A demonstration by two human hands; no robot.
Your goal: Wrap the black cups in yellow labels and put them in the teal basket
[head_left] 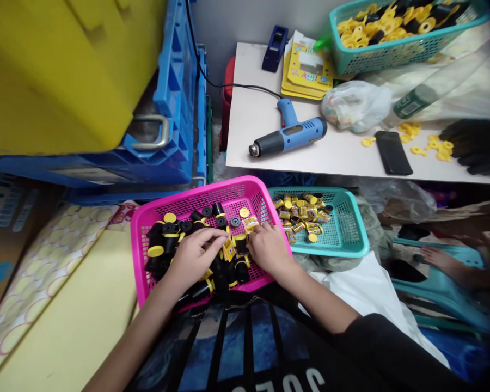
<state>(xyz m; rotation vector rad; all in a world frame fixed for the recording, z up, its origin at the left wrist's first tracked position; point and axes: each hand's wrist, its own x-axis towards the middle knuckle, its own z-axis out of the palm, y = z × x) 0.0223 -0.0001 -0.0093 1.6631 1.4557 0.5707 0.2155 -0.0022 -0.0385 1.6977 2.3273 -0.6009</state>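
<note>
Teal basket [345,231] sits just right of the fingers, heat gun [300,136] well past them, black tubes [202,290] crowding below them in the pink basket [135,245]. Left hand [198,253]: thumb and fingertips close together by a label [228,251]. Right hand [267,249]: fingers curled down. Can't tell if either's pinching anything.

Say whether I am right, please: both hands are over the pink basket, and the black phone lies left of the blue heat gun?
Not quite: the head view shows the black phone lying right of the blue heat gun. The left hand and right hand are indeed over the pink basket.
</note>
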